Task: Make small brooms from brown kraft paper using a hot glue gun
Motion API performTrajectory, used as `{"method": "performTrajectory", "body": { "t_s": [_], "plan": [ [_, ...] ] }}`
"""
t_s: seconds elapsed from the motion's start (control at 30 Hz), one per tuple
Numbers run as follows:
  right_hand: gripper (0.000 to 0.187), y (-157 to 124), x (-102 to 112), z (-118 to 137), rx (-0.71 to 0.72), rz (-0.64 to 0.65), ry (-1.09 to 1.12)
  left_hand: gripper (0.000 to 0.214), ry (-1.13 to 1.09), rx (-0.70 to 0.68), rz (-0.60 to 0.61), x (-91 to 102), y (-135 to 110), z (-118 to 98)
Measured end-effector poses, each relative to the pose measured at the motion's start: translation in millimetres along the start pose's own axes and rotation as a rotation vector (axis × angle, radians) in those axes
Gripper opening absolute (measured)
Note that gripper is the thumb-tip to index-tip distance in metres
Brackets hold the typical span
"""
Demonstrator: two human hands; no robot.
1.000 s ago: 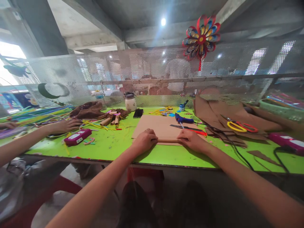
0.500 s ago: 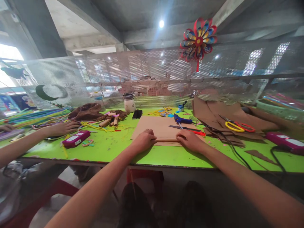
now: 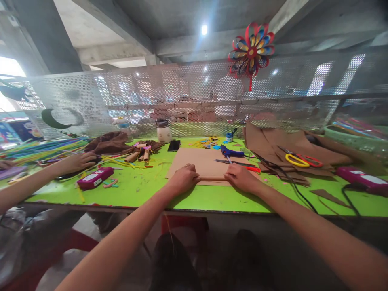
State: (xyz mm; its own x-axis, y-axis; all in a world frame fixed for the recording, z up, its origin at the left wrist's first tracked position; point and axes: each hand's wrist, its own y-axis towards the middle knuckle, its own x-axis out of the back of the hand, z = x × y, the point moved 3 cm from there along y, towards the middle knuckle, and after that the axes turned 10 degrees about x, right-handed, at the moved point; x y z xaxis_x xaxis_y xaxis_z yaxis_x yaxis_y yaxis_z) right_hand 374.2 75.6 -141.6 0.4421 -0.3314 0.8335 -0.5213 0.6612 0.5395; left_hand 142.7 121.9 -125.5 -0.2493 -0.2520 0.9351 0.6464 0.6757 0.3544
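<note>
A sheet of brown paper (image 3: 197, 159) lies on the green table in front of me, its near edge rolled into a narrow tube. My left hand (image 3: 184, 177) is closed on the left end of that roll, fingertips pressed down. At the roll's right end, my right hand (image 3: 241, 177) pinches it in the same way. Just beyond my right hand, red-handled scissors (image 3: 253, 167) and a blue glue gun (image 3: 232, 152) rest on the sheet. More paper shows beneath the rolled edge.
Brown paper pieces (image 3: 273, 145) with yellow-and-red-handled scissors (image 3: 298, 159) lie right, near a purple box (image 3: 362, 178) with a black cord. Left are another purple box (image 3: 95, 178), paper tubes (image 3: 133, 155), a phone (image 3: 174, 146), a jar (image 3: 163, 131) and another person's hand (image 3: 80, 161).
Both my hands keep their hold on the rolled edge, with hardly any movement. The view has shifted slightly, and the other person's hand at left has moved a little left.
</note>
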Motion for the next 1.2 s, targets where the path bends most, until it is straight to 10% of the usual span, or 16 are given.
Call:
{"method": "performTrajectory", "body": {
  "t_s": [0.47,0.97,1.2],
  "plan": [
    [0.021,-1,3,5,0.068,0.099,-0.139,0.037,0.116,-0.081,-0.033,2.6,0,-5],
    [0.016,25,14,45,0.359,0.484,-0.391,0.026,0.174,-0.148,-0.033,8.7,-2,-8],
    [0.016,10,6,76,0.181,0.482,-0.391,0.019,0.145,-0.249,0.042,18.3,-2,-10]
  ]
}}
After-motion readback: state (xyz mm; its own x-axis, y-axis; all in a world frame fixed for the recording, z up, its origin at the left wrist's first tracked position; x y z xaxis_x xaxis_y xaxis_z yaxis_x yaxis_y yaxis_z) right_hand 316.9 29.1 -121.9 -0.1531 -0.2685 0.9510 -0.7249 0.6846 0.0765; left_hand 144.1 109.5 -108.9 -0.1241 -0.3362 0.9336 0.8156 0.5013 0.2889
